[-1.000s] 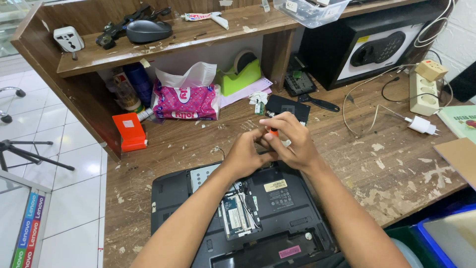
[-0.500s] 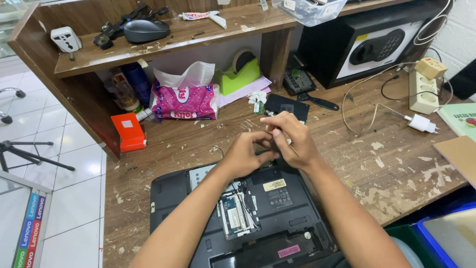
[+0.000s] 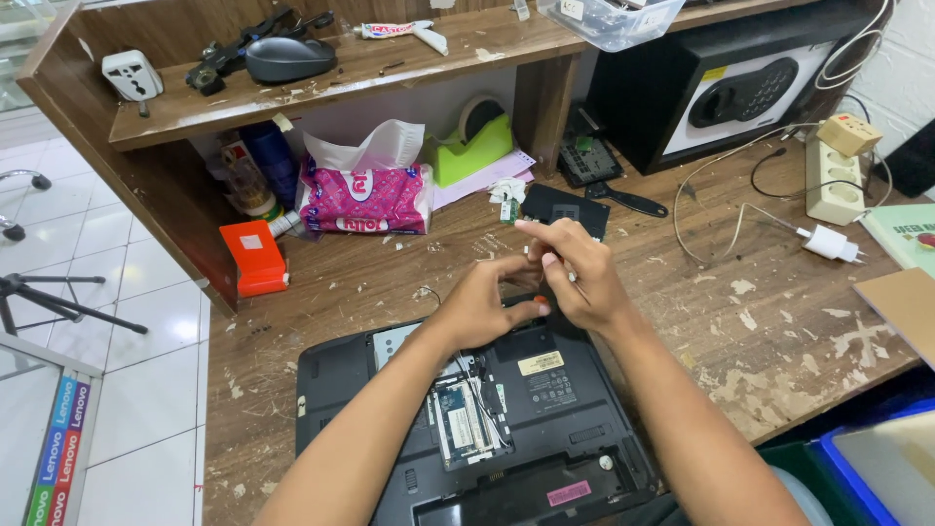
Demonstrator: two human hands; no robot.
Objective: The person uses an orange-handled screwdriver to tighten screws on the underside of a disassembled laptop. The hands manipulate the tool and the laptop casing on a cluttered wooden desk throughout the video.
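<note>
Laptop (image 3: pixel 526 429), black and turned underside up with its bottom panel off and circuit boards exposed, lies on the worn wooden surface (image 3: pixel 779 331) directly below the two hands. Left hand (image 3: pixel 487 307) and right hand (image 3: pixel 575 278) meet just above the laptop's far edge, fingertips pressed together around something small; an orange tip (image 3: pixel 541 300) shows between them, but what each grip holds, and how tightly, cannot be told. The right fingers curl inward, thumb and forefinger pinched near a thin pale piece.

Behind the hands lie a small black panel (image 3: pixel 565 206) and a black-handled tool (image 3: pixel 628 202). Further back stand a pink tissue pack (image 3: pixel 365 200), a green tape dispenser (image 3: pixel 472 146) and an orange box (image 3: pixel 253 258). A black safe (image 3: pixel 721 88) sits at right, beside a power strip (image 3: pixel 833 180) with a white charger (image 3: pixel 828 242). The shelf (image 3: pixel 321 83) above carries a computer mouse (image 3: pixel 287 58). White floor tiles (image 3: pixel 117 321) show at left.
</note>
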